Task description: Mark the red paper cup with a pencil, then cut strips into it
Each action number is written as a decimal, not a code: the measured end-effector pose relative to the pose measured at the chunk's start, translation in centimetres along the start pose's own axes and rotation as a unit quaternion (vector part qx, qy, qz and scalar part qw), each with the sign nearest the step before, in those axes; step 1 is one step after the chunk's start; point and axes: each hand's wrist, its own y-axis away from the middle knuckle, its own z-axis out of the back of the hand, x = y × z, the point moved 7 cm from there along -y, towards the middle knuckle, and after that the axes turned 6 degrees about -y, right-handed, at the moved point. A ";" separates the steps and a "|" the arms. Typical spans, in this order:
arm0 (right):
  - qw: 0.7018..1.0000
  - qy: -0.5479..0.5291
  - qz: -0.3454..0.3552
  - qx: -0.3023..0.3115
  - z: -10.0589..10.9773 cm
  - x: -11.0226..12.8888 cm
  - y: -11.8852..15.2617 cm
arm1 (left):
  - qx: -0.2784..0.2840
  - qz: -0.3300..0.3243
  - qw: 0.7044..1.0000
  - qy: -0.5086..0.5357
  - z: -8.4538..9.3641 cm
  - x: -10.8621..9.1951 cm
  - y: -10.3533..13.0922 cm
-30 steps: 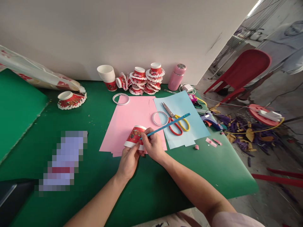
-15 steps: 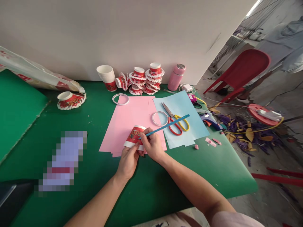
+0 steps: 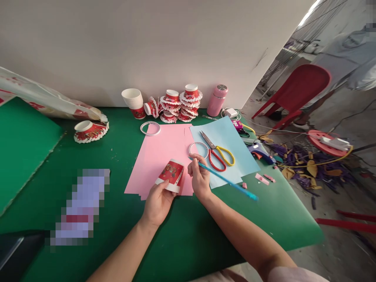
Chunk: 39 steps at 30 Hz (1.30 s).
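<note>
Cup [image 3: 173, 171] is gripped by left hand [image 3: 158, 203], thumb [image 3: 162, 185] at its 7 o'clock; pencil [image 3: 220, 176] is held by right hand [image 3: 201, 179], cup's 3 o'clock.

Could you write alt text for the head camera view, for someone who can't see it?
A person's left hand holds a tilted red-and-white paper cup, and the right hand a blue pencil, above a green table. Pink sheets and blue paper lie there, scissors on the blue; fringed cups and a pink bottle sit near the wall.
</note>
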 end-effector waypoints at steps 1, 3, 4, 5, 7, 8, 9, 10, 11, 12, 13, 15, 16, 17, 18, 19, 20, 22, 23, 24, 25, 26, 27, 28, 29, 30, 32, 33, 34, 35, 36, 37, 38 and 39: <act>1.000 0.014 0.013 0.000 0.2 0.2 0.0 | -0.006 0.017 1.000 0.010 0.0 0.1 0.1; 0.998 0.047 0.037 0.022 0.1 0.7 0.2 | -0.017 0.043 0.999 0.025 0.2 0.1 0.2; 0.996 0.057 0.046 0.042 -0.1 1.0 0.4 | -0.018 0.052 0.998 0.032 0.2 0.1 0.2; 0.995 0.059 0.050 0.068 -0.5 1.2 0.5 | -0.015 0.058 0.997 0.039 0.3 0.1 0.2; 0.991 0.051 0.037 0.116 -1.1 1.4 0.9 | 0.007 0.068 0.996 0.052 0.1 0.0 0.3; 0.990 0.048 0.025 0.129 -1.3 1.4 1.0 | 0.022 0.069 0.996 0.056 0.0 0.0 0.3; 0.990 0.048 0.012 0.133 -1.4 1.4 1.0 | 0.036 0.066 0.996 0.055 -0.1 -0.1 0.3; 0.990 0.052 0.002 0.130 -1.4 1.4 1.0 | 0.048 0.058 0.996 0.050 -0.2 -0.2 0.4; 0.990 0.061 -0.005 0.124 -1.3 1.4 1.0 | 0.060 0.044 0.996 0.039 -0.4 -0.3 0.5; 0.991 0.072 -0.009 0.117 -1.3 1.4 1.0 | 0.072 0.028 0.997 0.024 -0.5 -0.4 0.6; 0.990 0.082 -0.010 0.111 -1.2 1.4 1.0 | 0.082 0.010 0.997 0.004 -0.7 -0.5 0.7; 0.988 0.102 -0.013 0.116 -1.3 1.4 0.9 | 0.088 -0.016 0.995 -0.037 -1.0 -0.5 0.9; 0.987 0.108 -0.015 0.120 -1.4 1.2 0.9 | 0.080 -0.021 0.995 -0.051 -1.0 -0.5 0.9; 0.986 0.111 -0.013 0.123 -1.4 1.2 0.8 | 0.065 -0.024 0.996 -0.059 -0.9 -0.4 0.9; 0.987 0.109 -0.005 0.119 -1.4 1.1 0.8 | 0.045 -0.026 0.997 -0.060 -0.7 -0.4 0.8; 0.989 0.102 0.006 0.111 -1.3 1.2 0.6 | 0.025 -0.028 0.998 -0.054 -0.4 -0.4 0.7; 0.991 0.090 0.018 0.098 -1.1 1.2 0.5 | 0.008 -0.029 0.999 -0.044 -0.2 -0.5 0.6; 0.996 0.052 0.029 0.068 -0.6 1.2 0.1 | -0.016 -0.027 0.999 -0.020 0.2 -0.7 0.4; 0.998 0.028 0.022 0.055 -0.2 1.1 -0.1 | -0.027 -0.023 0.999 -0.006 0.4 -0.8 0.3; 0.999 0.002 0.009 0.043 0.1 1.0 -0.4 | -0.036 -0.016 0.999 0.007 0.6 -0.8 0.2; 0.999 -0.020 -0.006 0.032 0.3 0.8 -0.6 | -0.044 -0.009 0.999 0.019 0.8 -0.8 0.1; 0.999 -0.038 -0.019 0.021 0.6 0.7 -0.9 | -0.050 -0.003 0.998 0.029 0.9 -0.9 0.1; 0.998 -0.049 -0.030 0.014 0.8 0.7 -1.0 | -0.054 0.000 0.998 0.035 1.0 -0.8 0.0; 0.998 -0.055 -0.038 0.013 0.9 0.8 -1.2 | -0.053 0.000 0.998 0.035 0.9 -0.8 0.0; 0.997 -0.057 -0.043 0.017 0.8 0.9 -1.2 | -0.050 -0.005 0.998 0.028 0.9 -0.8 0.0; 0.997 -0.058 -0.047 0.025 0.7 1.1 -1.2 | -0.047 -0.016 0.999 0.014 0.8 -0.8 0.0; 0.996 -0.054 -0.056 0.053 0.1 1.4 -1.0 | -0.044 -0.043 0.998 -0.028 0.8 -0.7 0.0; 0.995 -0.050 -0.061 0.067 -0.3 1.5 -0.8 | -0.043 -0.057 0.996 -0.050 0.7 -0.6 0.0; 0.993 -0.046 -0.067 0.081 -0.7 1.6 -0.6 | -0.041 -0.066 0.995 -0.069 0.7 -0.4 0.0; 0.992 -0.044 -0.074 0.097 -1.2 1.7 -0.4 | -0.034 -0.072 0.993 -0.086 0.6 -0.2 0.1; 0.989 -0.043 -0.083 0.114 -1.7 1.8 -0.1 | -0.023 -0.075 0.992 -0.101 0.5 0.1 0.1; 0.986 -0.042 -0.094 0.132 -2.1 1.8 0.1 | -0.010 -0.077 0.991 -0.112 0.4 0.3 0.2; 0.983 -0.041 -0.105 0.148 -2.5 1.7 0.3 | 0.001 -0.079 0.989 -0.122 0.3 0.6 0.2; 0.979 -0.039 -0.115 0.161 -2.8 1.6 0.6 | 0.009 -0.080 0.988 -0.130 0.2 0.7 0.3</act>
